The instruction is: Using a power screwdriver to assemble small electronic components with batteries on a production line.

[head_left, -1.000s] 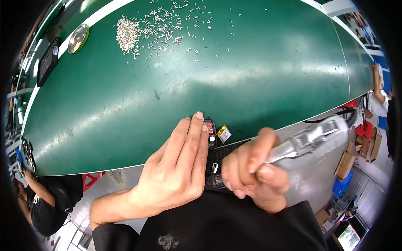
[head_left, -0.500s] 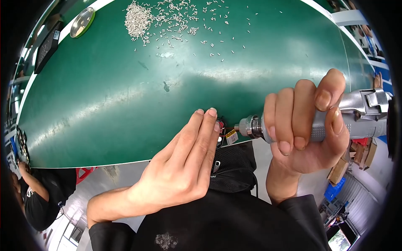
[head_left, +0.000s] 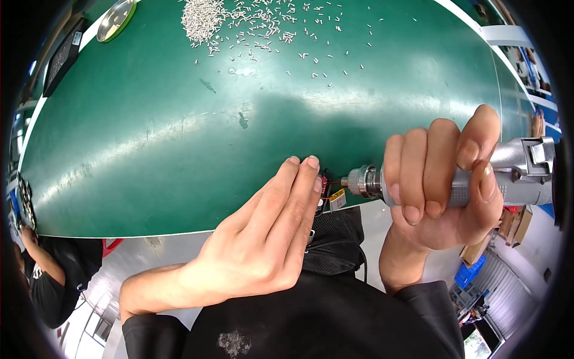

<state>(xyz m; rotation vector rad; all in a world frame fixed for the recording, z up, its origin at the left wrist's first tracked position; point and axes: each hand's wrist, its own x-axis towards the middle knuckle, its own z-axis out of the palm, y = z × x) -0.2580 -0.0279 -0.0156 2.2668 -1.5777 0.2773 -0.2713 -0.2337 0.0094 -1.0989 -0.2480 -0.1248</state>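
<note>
While right hand grips screwdriver, left hand alongside

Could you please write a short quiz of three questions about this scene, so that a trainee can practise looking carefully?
1. True or false: the right hand is wrapped around a grey power screwdriver whose tip points toward the left hand.
2. Where do the small silver screws lie on the green mat?
A. in a heap at the far side, with loose ones spread to the right
B. in a row at the near edge
C. under the left hand
3. Fill in: the left hand lies flat, fingers together, over a small dark part at the mat's ____ edge.

Key
1. True
2. A
3. near
</note>
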